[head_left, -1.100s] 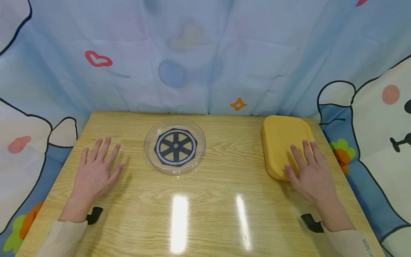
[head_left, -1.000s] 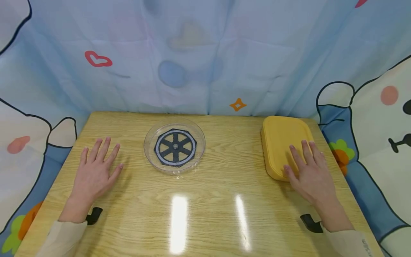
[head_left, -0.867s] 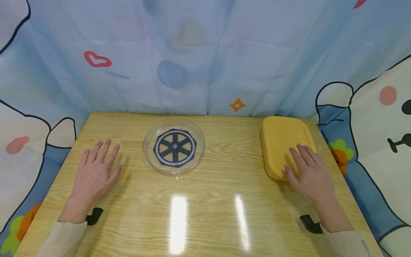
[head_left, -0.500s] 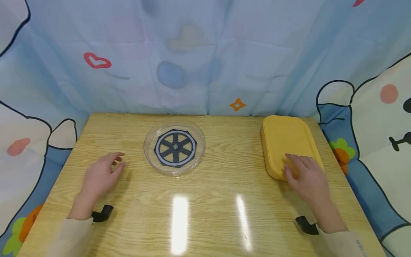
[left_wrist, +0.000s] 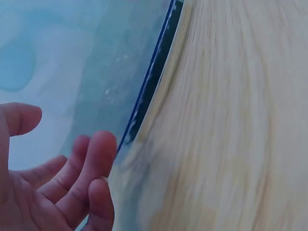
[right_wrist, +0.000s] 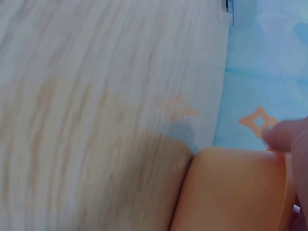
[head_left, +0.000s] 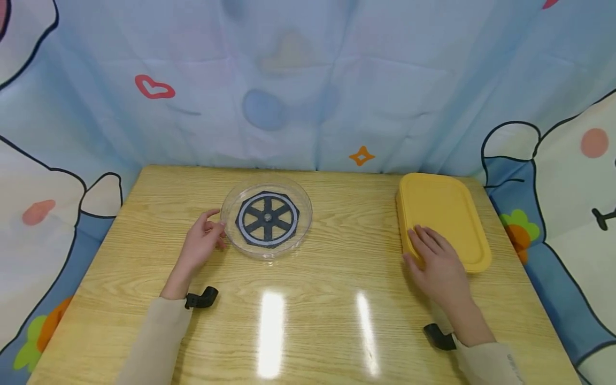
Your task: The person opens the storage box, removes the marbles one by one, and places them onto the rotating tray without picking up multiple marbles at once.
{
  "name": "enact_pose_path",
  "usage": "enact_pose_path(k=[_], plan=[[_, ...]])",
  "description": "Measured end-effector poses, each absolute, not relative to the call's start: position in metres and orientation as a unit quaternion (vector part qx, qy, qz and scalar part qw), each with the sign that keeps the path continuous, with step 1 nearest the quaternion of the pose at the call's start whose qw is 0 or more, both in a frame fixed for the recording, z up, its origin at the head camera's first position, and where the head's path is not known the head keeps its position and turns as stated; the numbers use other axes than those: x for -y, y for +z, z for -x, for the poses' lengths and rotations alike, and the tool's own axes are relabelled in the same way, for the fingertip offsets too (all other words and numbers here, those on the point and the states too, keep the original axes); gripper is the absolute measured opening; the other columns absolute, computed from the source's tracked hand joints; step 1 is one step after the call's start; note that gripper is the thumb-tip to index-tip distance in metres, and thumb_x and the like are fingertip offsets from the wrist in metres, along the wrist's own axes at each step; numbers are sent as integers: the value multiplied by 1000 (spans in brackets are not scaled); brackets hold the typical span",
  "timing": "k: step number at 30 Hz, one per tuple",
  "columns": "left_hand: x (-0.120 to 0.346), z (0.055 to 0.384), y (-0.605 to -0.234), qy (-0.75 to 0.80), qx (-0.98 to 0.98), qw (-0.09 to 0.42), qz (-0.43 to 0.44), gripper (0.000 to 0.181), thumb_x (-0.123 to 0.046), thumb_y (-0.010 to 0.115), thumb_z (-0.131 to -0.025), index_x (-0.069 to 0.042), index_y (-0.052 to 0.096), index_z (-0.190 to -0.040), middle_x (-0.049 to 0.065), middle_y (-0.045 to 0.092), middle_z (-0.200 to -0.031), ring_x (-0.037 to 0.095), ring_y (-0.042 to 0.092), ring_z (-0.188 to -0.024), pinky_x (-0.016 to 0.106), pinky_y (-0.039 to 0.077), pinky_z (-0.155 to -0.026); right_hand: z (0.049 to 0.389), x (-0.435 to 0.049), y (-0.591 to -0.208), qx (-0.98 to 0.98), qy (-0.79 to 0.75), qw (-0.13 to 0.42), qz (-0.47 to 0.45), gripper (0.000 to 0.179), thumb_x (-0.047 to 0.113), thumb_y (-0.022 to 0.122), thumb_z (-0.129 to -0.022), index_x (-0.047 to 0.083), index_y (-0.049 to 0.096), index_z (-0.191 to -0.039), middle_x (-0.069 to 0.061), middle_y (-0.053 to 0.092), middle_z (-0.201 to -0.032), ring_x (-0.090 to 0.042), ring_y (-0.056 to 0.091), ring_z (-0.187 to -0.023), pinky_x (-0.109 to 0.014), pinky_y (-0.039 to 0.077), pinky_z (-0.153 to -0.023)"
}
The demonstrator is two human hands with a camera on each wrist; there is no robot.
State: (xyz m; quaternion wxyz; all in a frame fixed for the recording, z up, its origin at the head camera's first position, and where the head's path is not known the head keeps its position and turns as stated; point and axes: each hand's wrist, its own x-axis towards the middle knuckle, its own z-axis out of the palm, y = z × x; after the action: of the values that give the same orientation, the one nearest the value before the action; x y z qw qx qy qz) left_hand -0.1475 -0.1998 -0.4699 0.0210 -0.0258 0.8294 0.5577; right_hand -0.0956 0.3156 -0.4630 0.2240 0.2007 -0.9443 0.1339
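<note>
A see-through round dish (head_left: 305, 206) sits on the table left of centre, with a dark six-spoked wheel-like piece (head_left: 267, 219) inside its outline. My left hand (head_left: 202, 240) is at the dish's left rim, fingers loosely bent; whether they touch it cannot be told. In the left wrist view that hand (left_wrist: 67, 187) has nothing between thumb and fingers. A yellow lidded box (head_left: 445, 214) is at the right. My right hand (head_left: 438, 267) lies over its near left corner, fingers on the lid and thumb by the left edge. Part of the box's side (right_wrist: 231, 192) shows in the right wrist view.
The wooden table (head_left: 317, 310) has its far edge against a blue patterned curtain (head_left: 308, 107). Bare wood lies between the dish and the box. Black camera mounts (head_left: 202, 298) are strapped at both wrists.
My left hand has moved right from the table's left side to the dish rim, its spread fingers now bent. My right hand has slid left across the box, fingers drawn closer together.
</note>
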Motion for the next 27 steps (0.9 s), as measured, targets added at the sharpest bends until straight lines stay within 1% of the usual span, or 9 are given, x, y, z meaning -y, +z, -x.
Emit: enact_pose_path(k=[2,4,6,8,12,16,19,27], plan=[[196,152,-473,578,-815,22,38,53,-27,55,-103,-6,39,-149,16,62,-86,30,68,-69,33,55,-65,97,-313,-463,944,130,228,-199,57,11,74,-83,-6,57,-136,-25,56,-136,-41,48,-130,-49,32,-112],[193,156,-476,592,-804,19,54,53,-27,56,-102,-7,39,-149,13,61,-81,25,67,-65,31,55,-63,97,-309,-463,948,119,226,-190,56,8,74,-83,-5,58,-135,-24,57,-135,-39,48,-130,-52,35,-109],[191,160,-479,599,-798,14,65,53,-26,58,-102,-7,40,-148,9,61,-76,21,65,-61,27,52,-60,97,-306,-464,952,110,225,-178,54,7,74,-84,-5,59,-134,-23,58,-134,-39,49,-129,-58,37,-106],[189,165,-481,604,-794,12,69,54,-25,59,-101,-7,40,-148,7,60,-72,19,64,-59,26,50,-59,96,-302,-463,955,104,223,-165,53,6,74,-84,-4,59,-134,-22,58,-135,-39,50,-129,-63,37,-102],[190,171,-486,598,-799,4,67,56,-25,61,-100,-10,41,-150,4,59,-69,18,62,-58,24,47,-58,95,-294,-463,961,100,212,-146,52,6,71,-87,-2,58,-136,-20,56,-137,-38,50,-130,-65,37,-102],[192,172,-491,591,-804,-1,63,57,-23,63,-99,-12,42,-150,5,59,-71,18,63,-57,23,47,-59,96,-288,-463,961,93,217,-141,51,5,71,-87,-2,59,-135,-19,56,-137,-37,51,-129,-65,38,-100],[193,170,-495,592,-804,-5,54,58,-22,63,-99,-12,41,-151,8,60,-73,19,64,-58,23,47,-60,95,-284,-462,962,82,220,-138,50,5,72,-86,-2,60,-134,-19,57,-136,-37,52,-129,-66,38,-100],[193,162,-504,614,-787,-18,59,57,-22,65,-98,-13,44,-150,11,60,-76,18,65,-57,23,51,-56,92,-275,-462,963,67,219,-140,52,3,73,-84,-1,61,-134,-17,57,-136,-36,53,-128,-65,37,-101]])
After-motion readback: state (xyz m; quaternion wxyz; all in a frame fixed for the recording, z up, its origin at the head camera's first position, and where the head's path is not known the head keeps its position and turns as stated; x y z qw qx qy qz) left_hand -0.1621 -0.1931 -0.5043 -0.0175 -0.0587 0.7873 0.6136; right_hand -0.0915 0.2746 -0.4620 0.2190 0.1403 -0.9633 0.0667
